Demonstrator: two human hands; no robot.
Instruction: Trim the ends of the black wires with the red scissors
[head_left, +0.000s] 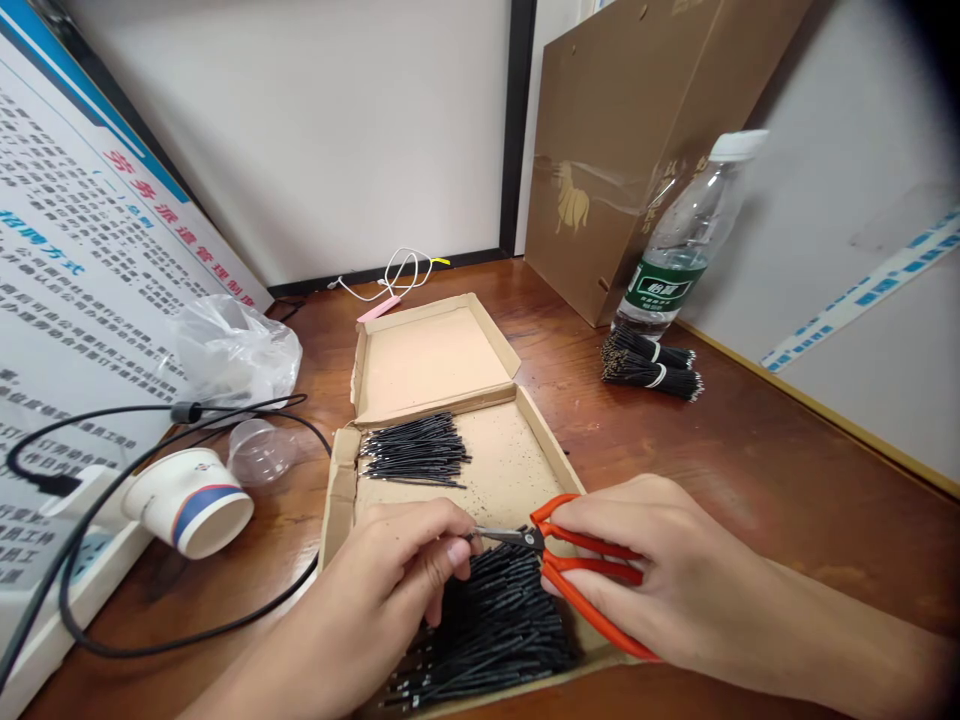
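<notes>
My right hand (660, 560) grips red-handled pliers (577, 570), whose small jaws point left over an open cardboard box (442, 360). My left hand (390, 580) is pinched closed at the jaw tips, holding a thin black wire (469, 537) that is hard to make out. Under both hands lies a big heap of short black wires (495, 625) in the near end of the box. A smaller, neater pile of black wires (412, 450) lies further back in the box.
Two tied bundles of black wires (649, 365) lie by a plastic water bottle (686, 235) and a brown paper bag (637, 130). At left are a tipped paper cup (187, 500), a clear plastic bag (232, 345), black cables (150, 420) and a printed board (75, 270).
</notes>
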